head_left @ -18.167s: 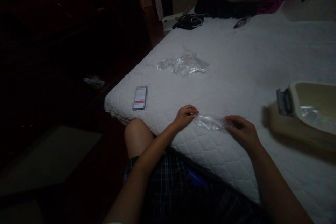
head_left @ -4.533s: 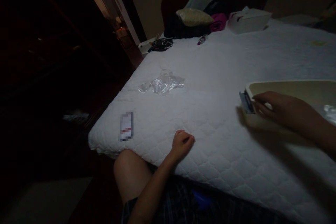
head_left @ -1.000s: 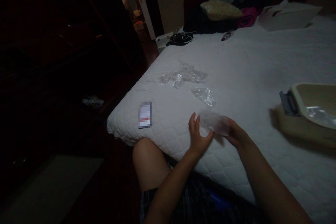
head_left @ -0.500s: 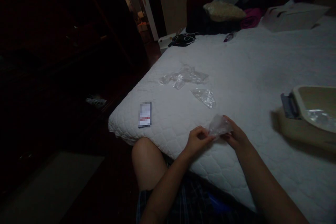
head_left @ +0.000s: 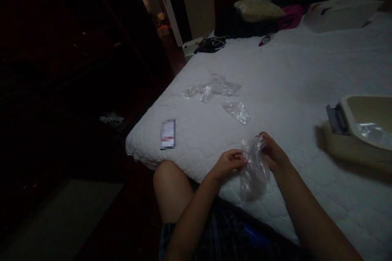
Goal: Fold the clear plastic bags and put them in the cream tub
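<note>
Both my hands hold a clear plastic bag [head_left: 254,169] over the near edge of the white quilted mattress [head_left: 294,77]. My left hand [head_left: 228,163] pinches the bag's top at its left side. My right hand [head_left: 272,153] pinches the top at the right. The bag hangs down open between them. A second clear bag [head_left: 237,111] lies flat on the mattress just beyond my hands. A small heap of crumpled clear bags [head_left: 212,86] lies farther off.
A beige bin [head_left: 359,147] with a grey handle and clear plastic inside stands on the mattress at right. A small card [head_left: 168,133] lies near the mattress corner. Pillows, a white box [head_left: 343,10] and dark cables [head_left: 210,44] are at the head. My bare knee [head_left: 171,179] is below.
My left hand closed onto the bag that my right hand held, and the bag now hangs down unfolded between both hands instead of being bunched.
</note>
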A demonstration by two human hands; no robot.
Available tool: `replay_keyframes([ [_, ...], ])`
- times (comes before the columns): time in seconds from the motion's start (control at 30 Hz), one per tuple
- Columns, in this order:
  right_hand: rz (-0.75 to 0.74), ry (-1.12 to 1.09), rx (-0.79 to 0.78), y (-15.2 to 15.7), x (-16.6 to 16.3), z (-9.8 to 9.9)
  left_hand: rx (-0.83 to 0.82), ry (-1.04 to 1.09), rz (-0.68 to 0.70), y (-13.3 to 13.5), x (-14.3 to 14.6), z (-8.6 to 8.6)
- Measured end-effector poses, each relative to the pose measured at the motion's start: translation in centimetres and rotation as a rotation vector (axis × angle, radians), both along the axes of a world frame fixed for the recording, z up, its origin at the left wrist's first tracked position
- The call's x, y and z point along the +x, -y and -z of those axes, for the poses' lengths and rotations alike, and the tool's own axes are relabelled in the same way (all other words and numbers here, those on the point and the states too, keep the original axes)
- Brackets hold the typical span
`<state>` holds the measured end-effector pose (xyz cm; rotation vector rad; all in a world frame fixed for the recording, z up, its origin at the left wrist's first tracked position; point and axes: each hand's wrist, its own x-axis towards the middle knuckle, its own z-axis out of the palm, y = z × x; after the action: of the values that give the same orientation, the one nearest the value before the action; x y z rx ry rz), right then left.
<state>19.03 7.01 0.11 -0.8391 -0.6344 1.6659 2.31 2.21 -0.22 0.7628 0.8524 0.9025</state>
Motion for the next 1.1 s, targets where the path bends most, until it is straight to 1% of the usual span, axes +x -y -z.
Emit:
replay_keyframes([
  [0.03, 0.000, 0.012, 0.003, 0.0, 0.0, 0.0, 0.003, -0.020, 0.000, 0.0, 0.0, -0.1],
  [0.1, 0.006, 0.025, 0.000, -0.1, -0.1, -0.1, 0.006, -0.030, -0.042, 0.1, 0.1, -0.2],
  [0.2, -0.004, -0.008, -0.016, -0.2, -0.3, -0.1, -0.012, -0.006, -0.161, 0.0, 0.2, -0.3],
  [0.33, -0.077, -0.038, 0.004, -0.1, -0.5, 0.1, -0.018, 0.066, -0.311, -0.4, 0.3, -0.4],
  [0.47, -0.205, 0.057, 0.037, 0.1, -0.5, 0.6, -0.034, 0.076, -0.342, -0.6, 0.4, -0.1],
  [0.53, -0.231, 0.102, 0.021, 0.2, -0.4, 0.9, -0.014, 0.044, -0.350, -0.7, 0.4, 0.2],
  [0.67, -0.177, 0.138, -0.014, 0.2, -0.3, 1.1, 0.065, -0.073, -0.381, -0.9, 0.1, 1.0],
  [0.8, -0.178, 0.100, -0.034, 0.1, -0.3, 0.6, 0.071, -0.092, -0.413, -1.2, -0.5, 1.1],
  [0.97, -0.036, 0.060, -0.060, 0.0, -0.2, 0.3, 0.019, -0.063, -0.478, -1.3, -1.2, -0.1],
  [1.1, -0.054, 0.097, -0.039, 0.0, -0.1, 0.5, -0.029, 0.021, -0.510, -1.4, -1.6, -1.1],
])
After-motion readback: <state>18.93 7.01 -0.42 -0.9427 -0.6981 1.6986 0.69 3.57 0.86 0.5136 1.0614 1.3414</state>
